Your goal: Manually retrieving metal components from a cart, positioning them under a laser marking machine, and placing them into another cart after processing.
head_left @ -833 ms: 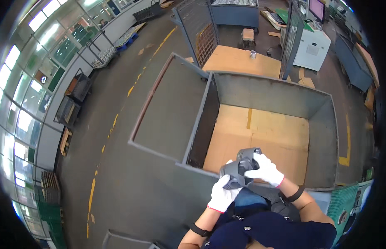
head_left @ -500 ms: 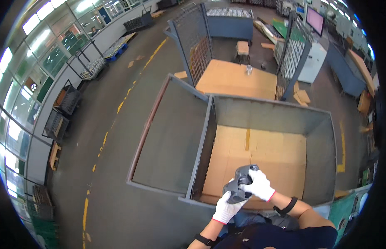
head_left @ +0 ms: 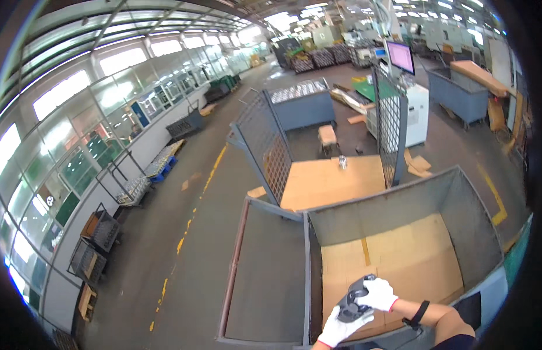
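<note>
Both my hands wear white work gloves with red cuffs. Between them is a dark grey part (head_left: 352,307) with rounded ends and openings, perhaps a metal casting; its exact kind cannot be made out. My left hand (head_left: 341,330) is closed around its lower end. The upper end is gripped by my right hand (head_left: 378,293), whose fingers partly cover it. The part hangs tilted above a grey metal bin (head_left: 307,262), over cardboard (head_left: 419,248) that lines the floor of the bin.
A grey and brown frame (head_left: 237,262) juts from the bin's left side. Beyond stands a mesh-sided cart (head_left: 335,195) with a cardboard base and a small shiny piece (head_left: 342,163). Farther off are a stool (head_left: 327,136), a blue-grey bin (head_left: 303,111) and a monitor (head_left: 401,57).
My view has tilted upward, so the bin and my hands sit lower in the picture. Both hands still hold the dark grey part.
</note>
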### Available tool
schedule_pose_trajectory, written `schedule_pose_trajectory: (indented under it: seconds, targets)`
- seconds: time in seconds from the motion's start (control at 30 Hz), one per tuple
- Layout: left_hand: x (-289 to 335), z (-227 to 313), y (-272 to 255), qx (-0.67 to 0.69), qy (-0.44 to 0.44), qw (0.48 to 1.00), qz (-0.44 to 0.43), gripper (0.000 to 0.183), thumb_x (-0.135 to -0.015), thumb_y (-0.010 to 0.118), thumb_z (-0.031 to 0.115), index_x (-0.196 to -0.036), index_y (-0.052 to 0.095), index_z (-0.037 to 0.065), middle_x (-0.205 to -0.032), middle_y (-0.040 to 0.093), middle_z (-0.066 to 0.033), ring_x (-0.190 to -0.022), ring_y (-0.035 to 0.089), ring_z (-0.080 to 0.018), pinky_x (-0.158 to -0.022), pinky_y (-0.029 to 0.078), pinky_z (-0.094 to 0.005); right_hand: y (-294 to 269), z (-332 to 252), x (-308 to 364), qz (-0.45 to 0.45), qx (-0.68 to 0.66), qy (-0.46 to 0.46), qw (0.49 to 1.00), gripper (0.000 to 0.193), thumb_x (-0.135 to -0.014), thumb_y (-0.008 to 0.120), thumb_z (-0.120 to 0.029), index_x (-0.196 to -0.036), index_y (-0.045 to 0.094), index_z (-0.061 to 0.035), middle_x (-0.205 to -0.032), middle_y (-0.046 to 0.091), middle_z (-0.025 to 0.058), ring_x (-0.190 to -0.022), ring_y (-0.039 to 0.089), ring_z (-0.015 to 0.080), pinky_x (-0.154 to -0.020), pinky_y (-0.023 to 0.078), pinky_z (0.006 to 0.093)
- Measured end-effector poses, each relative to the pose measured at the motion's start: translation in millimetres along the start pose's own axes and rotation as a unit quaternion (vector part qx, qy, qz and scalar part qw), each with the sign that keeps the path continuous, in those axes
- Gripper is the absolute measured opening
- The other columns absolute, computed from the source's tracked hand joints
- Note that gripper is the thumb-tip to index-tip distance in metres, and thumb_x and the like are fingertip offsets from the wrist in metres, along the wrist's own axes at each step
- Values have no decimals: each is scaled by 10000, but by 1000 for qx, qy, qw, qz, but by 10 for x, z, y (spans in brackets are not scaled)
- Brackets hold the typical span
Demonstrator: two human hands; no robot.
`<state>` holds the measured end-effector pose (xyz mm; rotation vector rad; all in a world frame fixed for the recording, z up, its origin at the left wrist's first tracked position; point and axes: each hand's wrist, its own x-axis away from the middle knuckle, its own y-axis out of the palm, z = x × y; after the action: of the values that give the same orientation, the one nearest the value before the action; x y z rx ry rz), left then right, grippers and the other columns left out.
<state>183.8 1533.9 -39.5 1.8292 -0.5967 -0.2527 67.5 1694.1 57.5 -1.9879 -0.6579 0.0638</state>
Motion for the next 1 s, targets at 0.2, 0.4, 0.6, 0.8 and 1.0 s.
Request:
schedule_pose_trajectory:
  seconds: [0.2,0.4,0.6,0.8,1.0]
  targets:
    - [113,819,256,-622,122,704,319,740,-992,633,367,-1577,255,117,-1480,439,-164,-1367,451,-298,-1068,455,-477,183,170,-708,9,60,-47,997,518,-699,676,-545,-892,715,-66,-953,693,206,-924,665,377,-831,532,459]
    - [190,1650,169,-855,130,195,463,1041,-815,785,498,-1548,255,-17,-1532,359,-288,-1364,439,-430,-1138,376,-446,1076,919,-1847,-77,184,-61,978,439,-699,690,-443,-887,690,-47,-879,703,186,-871,669,346,-765,506,455]
    - [-9,1625,-270,-734,104,309,596,887,-813,789,400,-1502,363,38,-1400,529,-239,-1253,546,-415,-1058,445,-455,2481,1684,-3038,-38,209,-161,964,347,-600,728,-226,-856,624,-16,-734,625,162,-739,623,353,-702,477,470]
    - [59,1620,-598,-722,157,298,605,669,-849,769,230,-1408,498,-19,-1319,612,-234,-1244,579,-362,-1059,459,-396,3252,2004,-4089,-15,229,-178,957,374,-681,701,-201,-1012,645,-35,-869,662,121,-870,628,313,-762,464,433]
    - [145,1611,-778,-763,181,229,576,642,-834,760,188,-1395,519,-14,-1213,648,-225,-1128,629,-359,-981,496,-415,3759,2116,-4838,-12,274,-129,953,239,-823,609,-146,-1043,658,-63,-949,669,92,-966,631,273,-899,471,413]
